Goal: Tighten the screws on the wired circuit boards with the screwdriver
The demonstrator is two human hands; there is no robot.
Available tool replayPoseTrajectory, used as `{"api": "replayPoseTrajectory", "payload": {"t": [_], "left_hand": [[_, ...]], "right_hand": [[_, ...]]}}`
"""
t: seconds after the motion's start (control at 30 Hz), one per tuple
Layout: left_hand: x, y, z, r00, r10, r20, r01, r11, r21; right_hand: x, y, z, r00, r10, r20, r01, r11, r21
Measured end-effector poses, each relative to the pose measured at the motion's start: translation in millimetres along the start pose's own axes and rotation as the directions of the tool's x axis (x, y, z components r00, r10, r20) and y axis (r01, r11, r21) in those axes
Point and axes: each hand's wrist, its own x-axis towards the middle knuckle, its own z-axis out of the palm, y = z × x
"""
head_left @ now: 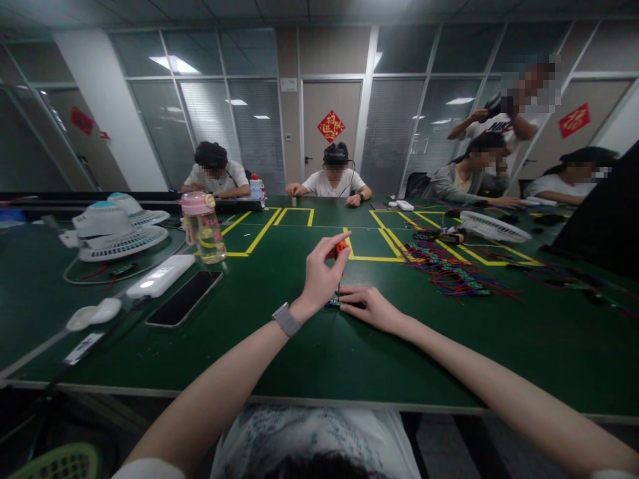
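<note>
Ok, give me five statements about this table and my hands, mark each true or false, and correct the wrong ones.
1. The left hand holds the orange-handled screwdriver. True.
2. The right hand also grips the screwdriver. False: the right hand is down at the small, dark circuit board below it.
3. The clear plastic bottle with a pink lid stands upright. True.
4. The flat, black, rectangular phone lies right of both hands. False: the phone lies left of them.
5. The grey-banded watch is on the left wrist. True.
</note>
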Motion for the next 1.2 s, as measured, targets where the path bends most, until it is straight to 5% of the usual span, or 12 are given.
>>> {"api": "replayPoseTrajectory", "payload": {"t": [0.13,0.3,0.5,0.7,0.9,1.1,1.2], "left_hand": [[-0.2,1.2,-1.0,0.999,0.033,-0.042,-0.029,0.995,0.097],[-0.5,-2.5,0.2,0.999,-0.053,0.002,0.053,0.995,-0.080],[1.7,-1.6,-1.8,0.996,0.035,-0.086,-0.025,0.993,0.112],[0.1,-5.6,1.4,0.997,-0.075,0.020,0.076,0.992,-0.098],[0.8,-3.7,-0.9,0.996,-0.001,-0.084,0.010,0.993,0.115],[0.1,-5.7,0.3,0.995,-0.095,-0.034,0.089,0.985,-0.146],[-0.1,-5.4,-0.4,0.994,-0.078,-0.070,0.074,0.996,-0.055]], "right_hand": [[0.0,1.4,0.3,1.000,-0.005,-0.004,0.005,1.000,0.003],[0.0,0.7,0.0,1.000,-0.007,-0.003,0.007,1.000,0.001],[0.0,-0.8,-0.4,1.000,-0.003,-0.002,0.003,1.000,-0.009],[-0.1,-0.8,-0.1,1.000,-0.002,-0.013,0.002,1.000,0.002],[-0.1,-2.4,-0.1,1.000,0.006,-0.011,-0.006,1.000,-0.002],[-0.3,-1.3,-0.2,1.000,0.002,-0.007,-0.002,1.000,-0.002],[-0.3,-1.3,-0.4,1.000,0.009,-0.009,-0.009,1.000,-0.003]]}}
